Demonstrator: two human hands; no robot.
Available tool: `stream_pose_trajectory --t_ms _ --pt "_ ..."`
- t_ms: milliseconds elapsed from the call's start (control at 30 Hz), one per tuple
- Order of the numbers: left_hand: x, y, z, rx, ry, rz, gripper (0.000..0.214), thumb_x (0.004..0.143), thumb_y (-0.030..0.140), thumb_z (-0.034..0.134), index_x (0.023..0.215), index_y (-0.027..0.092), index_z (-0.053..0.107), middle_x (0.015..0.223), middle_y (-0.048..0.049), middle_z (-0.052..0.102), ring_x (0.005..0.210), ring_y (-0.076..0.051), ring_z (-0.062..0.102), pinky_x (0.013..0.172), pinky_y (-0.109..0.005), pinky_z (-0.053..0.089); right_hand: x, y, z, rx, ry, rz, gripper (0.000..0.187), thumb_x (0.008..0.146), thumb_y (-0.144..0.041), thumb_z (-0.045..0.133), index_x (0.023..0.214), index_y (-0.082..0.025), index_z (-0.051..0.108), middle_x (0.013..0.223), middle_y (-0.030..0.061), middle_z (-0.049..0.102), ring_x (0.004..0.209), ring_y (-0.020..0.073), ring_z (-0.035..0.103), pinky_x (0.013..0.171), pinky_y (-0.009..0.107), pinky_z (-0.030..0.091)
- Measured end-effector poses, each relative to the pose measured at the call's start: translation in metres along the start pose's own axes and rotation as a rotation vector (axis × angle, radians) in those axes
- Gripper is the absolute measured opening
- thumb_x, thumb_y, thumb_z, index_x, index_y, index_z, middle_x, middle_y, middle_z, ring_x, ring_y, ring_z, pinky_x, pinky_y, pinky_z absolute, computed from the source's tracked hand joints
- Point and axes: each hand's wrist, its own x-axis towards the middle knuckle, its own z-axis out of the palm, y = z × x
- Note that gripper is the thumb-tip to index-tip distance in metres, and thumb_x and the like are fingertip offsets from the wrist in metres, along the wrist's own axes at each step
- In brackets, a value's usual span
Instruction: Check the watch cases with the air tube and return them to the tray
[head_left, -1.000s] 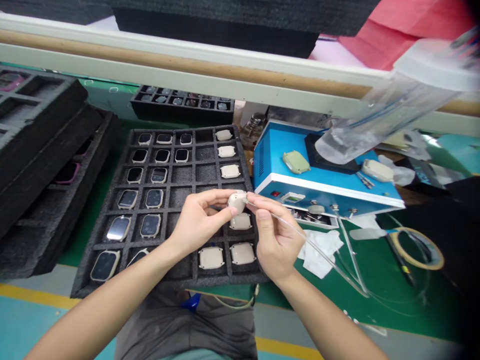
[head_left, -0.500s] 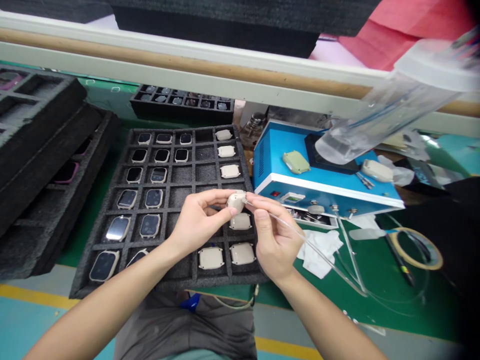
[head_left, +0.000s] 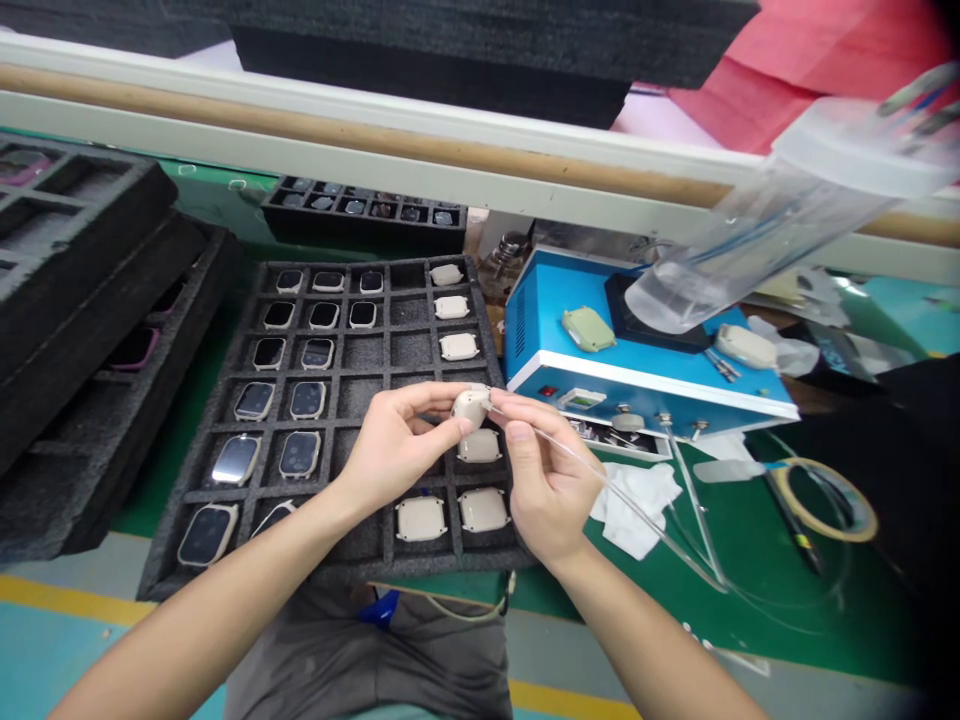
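Note:
My left hand (head_left: 405,432) is closed, its thumb and fingers pinching a beige smartwatch case (head_left: 470,406) tilted above the foam tray (head_left: 358,353). My right hand (head_left: 553,470) is closed around a thin clear tube (head_left: 559,443). The tube's tip end lies at the right edge of the case; whether it touches is too small to tell. Beneath the hands, several beige cases such as this one (head_left: 421,519) sit in the tray's right compartments. Watch units with dark screens, such as this one (head_left: 208,534), fill compartments on the left. My left forearm covers part of the front rows.
A blue control box (head_left: 652,395) stands on the right, bearing a green case (head_left: 589,329), a beige case (head_left: 746,346) and a clear cylinder (head_left: 757,230). Crumpled tissue (head_left: 634,510) and a tape roll (head_left: 825,500) lie nearby. Stacked foam trays (head_left: 90,300) rise at left.
The view has shifted slightly. Both hands keep their hold on the watch case and the tube, with almost no movement between them.

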Motion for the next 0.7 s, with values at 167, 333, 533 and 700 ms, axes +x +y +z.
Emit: stream_pose_trajectory --t_ms 167,333,533,700 --pt "0.0002 0.0008 -0.0002 -0.007 -0.025 0.004 0.032 0.08 0.023 0.085 0.111 0.017 0.082 0.111 -0.0083 0.084 0.1 -0.023 0.079 0.081 -0.027 0.062 -0.0001 0.0003 -0.0003 -0.007 -0.001 0.006 0.017 0.101 -0.02 0.062 0.108 -0.024 0.077 0.112 0.0077 0.079 0.11 0.0247 0.076 0.094 0.045 0.067" --pt "0.0006 0.0013 0.0002 0.002 -0.013 -0.006 0.033 0.08 0.024 0.086 0.112 0.017 0.082 0.111 -0.0089 0.084 0.1 -0.024 0.079 0.083 -0.028 0.062 -0.0002 0.0002 -0.0009 -0.011 -0.006 0.013 0.017 0.1 -0.02 0.062 0.108 -0.025 0.077 0.112 0.0076 0.079 0.11 0.0244 0.075 0.094 0.044 0.067" --pt "0.0007 0.0022 0.0006 0.009 0.004 -0.012 0.035 0.077 0.027 0.088 0.11 0.016 0.083 0.109 -0.0103 0.084 0.099 -0.026 0.079 0.082 -0.03 0.063 0.003 -0.0018 -0.0004 -0.056 -0.002 -0.031 0.018 0.101 -0.018 0.061 0.107 -0.025 0.077 0.109 0.0075 0.079 0.109 0.0228 0.076 0.093 0.041 0.066" --pt "0.0016 0.0023 -0.0005 0.044 0.011 -0.004 0.035 0.077 0.029 0.088 0.109 0.018 0.084 0.105 -0.009 0.084 0.093 -0.024 0.078 0.077 -0.028 0.062 0.0042 -0.0029 0.0003 -0.024 -0.011 -0.018 0.019 0.101 -0.018 0.06 0.107 -0.025 0.076 0.111 0.007 0.079 0.11 0.021 0.076 0.094 0.038 0.066"
